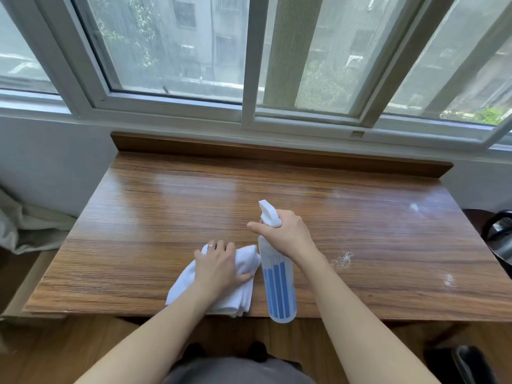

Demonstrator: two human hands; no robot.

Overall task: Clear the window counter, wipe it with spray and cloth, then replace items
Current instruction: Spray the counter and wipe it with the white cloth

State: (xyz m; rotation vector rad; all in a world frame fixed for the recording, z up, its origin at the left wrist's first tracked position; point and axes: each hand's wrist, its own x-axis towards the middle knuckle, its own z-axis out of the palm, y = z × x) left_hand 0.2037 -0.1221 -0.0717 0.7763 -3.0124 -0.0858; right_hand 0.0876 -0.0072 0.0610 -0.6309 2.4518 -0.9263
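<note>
The glossy wood-grain window counter (194, 195) looks cleared already, so it's mid-clean: right hand (288, 234) curled round the clear blue-striped spray bottle (279, 286), left hand (219, 266) fingers bunching the white folded cloth (243, 297), items not back yet.

A pale crumpled sheet (30, 225) lies left of the counter. A dark round object (500, 235) sits at the right; a sliding window (177, 45) stands beyond.

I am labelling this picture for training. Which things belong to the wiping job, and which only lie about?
Job: spray bottle in right hand; white cloth under left hand; wooden counter.
Lying about: grey fabric at left; black object at right.
</note>
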